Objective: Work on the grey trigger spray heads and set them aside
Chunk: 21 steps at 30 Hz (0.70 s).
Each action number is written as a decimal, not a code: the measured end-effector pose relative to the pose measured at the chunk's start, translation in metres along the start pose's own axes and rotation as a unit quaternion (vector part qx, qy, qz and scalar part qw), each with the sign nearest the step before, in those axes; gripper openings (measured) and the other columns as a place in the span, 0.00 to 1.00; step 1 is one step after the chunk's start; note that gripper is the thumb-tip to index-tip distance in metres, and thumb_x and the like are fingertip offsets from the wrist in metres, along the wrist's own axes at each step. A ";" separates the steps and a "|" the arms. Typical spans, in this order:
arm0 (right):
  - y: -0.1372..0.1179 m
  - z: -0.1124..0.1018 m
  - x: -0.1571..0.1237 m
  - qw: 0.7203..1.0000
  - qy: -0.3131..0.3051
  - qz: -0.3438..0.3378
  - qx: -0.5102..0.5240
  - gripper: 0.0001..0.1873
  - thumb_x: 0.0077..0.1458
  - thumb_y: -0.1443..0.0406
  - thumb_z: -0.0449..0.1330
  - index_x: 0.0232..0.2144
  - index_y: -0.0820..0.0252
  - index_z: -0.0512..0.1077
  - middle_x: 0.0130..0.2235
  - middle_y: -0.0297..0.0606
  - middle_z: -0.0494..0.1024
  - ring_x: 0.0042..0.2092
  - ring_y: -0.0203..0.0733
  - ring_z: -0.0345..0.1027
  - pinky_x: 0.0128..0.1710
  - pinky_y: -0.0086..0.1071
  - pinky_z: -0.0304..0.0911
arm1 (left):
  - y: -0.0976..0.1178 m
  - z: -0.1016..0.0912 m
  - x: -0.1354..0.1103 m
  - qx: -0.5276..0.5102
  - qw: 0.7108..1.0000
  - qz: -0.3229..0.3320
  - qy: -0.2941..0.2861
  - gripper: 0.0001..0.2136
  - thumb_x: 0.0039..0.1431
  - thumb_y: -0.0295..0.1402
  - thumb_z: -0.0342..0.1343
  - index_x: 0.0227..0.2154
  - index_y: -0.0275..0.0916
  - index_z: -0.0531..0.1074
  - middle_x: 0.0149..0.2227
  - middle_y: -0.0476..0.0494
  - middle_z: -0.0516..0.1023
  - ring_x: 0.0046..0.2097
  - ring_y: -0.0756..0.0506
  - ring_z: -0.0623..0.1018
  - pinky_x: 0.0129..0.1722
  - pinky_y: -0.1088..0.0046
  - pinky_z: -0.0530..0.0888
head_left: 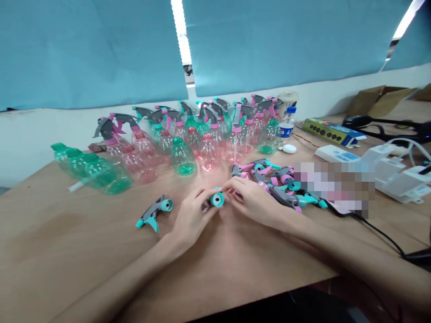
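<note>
Teal-and-gray trigger sprayer head (217, 200): positioned between our two hands near the middle of the brown tabletop (84, 251), with its round collar opening facing us. Our left hand (191, 211) enters from the lower left, back of the hand outward; its fingers are bent and closed round the gray body, thumb on the near side. Our right hand (251, 200) enters from the lower right, palm down, fingers curved inward and fingertips beside the collar (we cannot tell whether they grip the part or merely touch it). Both forearms slant inward toward the sprayer. Left of our left hand, a second trigger sprayer head (154, 214) lies on the tabletop. Around and beyond our right hand, we have a pile of loose sprayer heads (286, 179) in pink, teal and gray. Farther back stand clear pink bottles (209, 157) and green bottles (183, 157), many fitted with sprayers.
</note>
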State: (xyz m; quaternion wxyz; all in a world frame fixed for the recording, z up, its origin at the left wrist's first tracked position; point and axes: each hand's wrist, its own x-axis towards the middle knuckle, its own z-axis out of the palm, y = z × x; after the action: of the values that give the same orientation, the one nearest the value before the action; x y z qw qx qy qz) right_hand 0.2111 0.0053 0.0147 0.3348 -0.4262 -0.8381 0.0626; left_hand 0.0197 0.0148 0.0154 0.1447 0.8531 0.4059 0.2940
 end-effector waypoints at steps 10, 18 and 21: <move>-0.010 0.007 -0.007 0.994 0.084 -0.038 0.063 0.09 0.51 0.70 0.53 0.37 0.61 0.67 0.36 0.41 0.70 0.37 0.41 0.67 0.34 0.32 0.65 | -0.003 0.010 -0.008 -0.105 0.990 -0.087 0.019 0.11 0.52 0.27 0.59 0.40 0.42 0.75 0.28 0.53 0.66 0.27 0.51 0.66 0.28 0.76 0.67; -0.014 0.012 -0.011 0.994 0.070 -0.078 -0.037 0.10 0.51 0.70 0.53 0.36 0.65 0.72 0.33 0.43 0.73 0.35 0.43 0.66 0.31 0.33 0.63 | -0.002 0.010 -0.012 -0.099 0.992 -0.071 0.016 0.13 0.51 0.23 0.58 0.40 0.41 0.75 0.29 0.52 0.67 0.28 0.51 0.67 0.28 0.76 0.68; -0.016 0.012 -0.011 0.994 0.069 -0.061 -0.055 0.10 0.52 0.69 0.54 0.36 0.65 0.73 0.32 0.42 0.74 0.34 0.43 0.66 0.32 0.34 0.63 | -0.003 0.010 -0.012 -0.106 0.992 -0.068 0.014 0.14 0.51 0.22 0.58 0.41 0.40 0.74 0.30 0.52 0.67 0.28 0.52 0.68 0.28 0.76 0.68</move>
State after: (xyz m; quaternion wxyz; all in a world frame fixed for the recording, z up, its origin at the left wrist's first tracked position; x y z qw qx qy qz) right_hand 0.1975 -0.0103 0.0058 0.3711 -0.3949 -0.8398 -0.0334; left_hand 0.0182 0.0069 0.0012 0.2482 0.7993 0.4312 0.3370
